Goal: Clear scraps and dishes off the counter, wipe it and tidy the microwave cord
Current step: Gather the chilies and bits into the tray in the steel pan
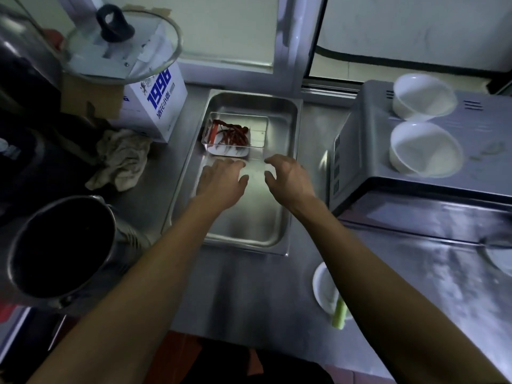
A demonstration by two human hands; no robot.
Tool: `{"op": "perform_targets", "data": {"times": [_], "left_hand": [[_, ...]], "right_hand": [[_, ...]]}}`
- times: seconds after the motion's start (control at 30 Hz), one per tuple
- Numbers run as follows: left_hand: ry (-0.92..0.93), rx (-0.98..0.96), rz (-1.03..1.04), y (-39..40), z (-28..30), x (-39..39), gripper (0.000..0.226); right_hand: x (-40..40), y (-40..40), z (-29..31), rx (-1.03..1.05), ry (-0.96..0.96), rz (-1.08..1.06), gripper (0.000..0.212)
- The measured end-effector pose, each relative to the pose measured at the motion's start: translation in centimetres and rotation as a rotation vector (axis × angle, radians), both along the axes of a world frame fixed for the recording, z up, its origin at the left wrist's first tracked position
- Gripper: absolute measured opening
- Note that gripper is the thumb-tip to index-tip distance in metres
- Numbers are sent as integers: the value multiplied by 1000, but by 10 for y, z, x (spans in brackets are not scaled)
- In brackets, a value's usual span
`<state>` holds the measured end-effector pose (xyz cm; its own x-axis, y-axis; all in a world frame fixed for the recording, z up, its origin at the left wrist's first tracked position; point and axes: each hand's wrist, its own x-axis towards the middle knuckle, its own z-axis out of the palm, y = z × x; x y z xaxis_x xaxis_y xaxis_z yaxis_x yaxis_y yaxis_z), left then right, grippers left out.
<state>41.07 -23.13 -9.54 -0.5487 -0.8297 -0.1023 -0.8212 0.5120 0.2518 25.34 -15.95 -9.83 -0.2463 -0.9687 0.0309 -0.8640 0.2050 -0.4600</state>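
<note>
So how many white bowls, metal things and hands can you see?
White bowls: 3, two on the microwave, one at the counter's near edge
Metal tray: 1
Metal pot: 1
Hands: 2, left hand, right hand
Total: 7
</note>
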Motion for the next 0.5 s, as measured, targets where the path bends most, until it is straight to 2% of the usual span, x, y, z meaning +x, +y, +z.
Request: {"op": "perform_targets", "data": {"times": [0.5], "left_hand": [[80,-6,-269,100,9,16,39]], "right_hand": [[41,142,20,-30,-19,-289,35]]}}
